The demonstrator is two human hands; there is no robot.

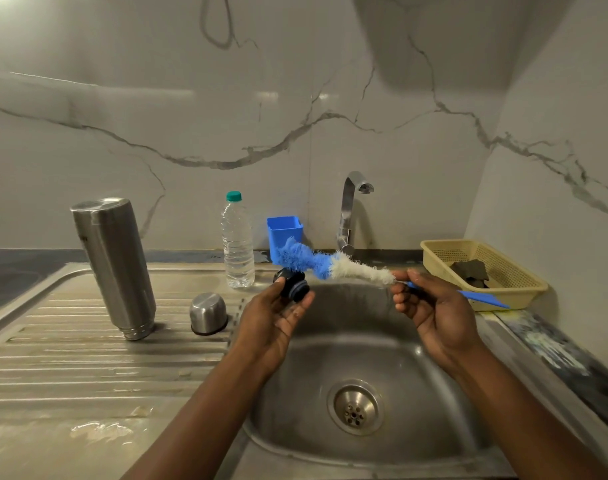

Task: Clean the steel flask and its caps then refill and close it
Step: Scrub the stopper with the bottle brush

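Over sink [330,358], L hand [274,317] grips round cap [292,285], R hand [430,306] fluffy brush [330,265]

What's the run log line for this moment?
step: stopper cleaning | left hand: holds stopper | right hand: holds bottle brush | steel flask: inverted on drainboard | cup cap: mouth down beside it

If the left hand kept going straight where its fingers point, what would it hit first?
Probably the blue bristles of the brush, just beyond the black cap the left hand holds; depth is unclear.
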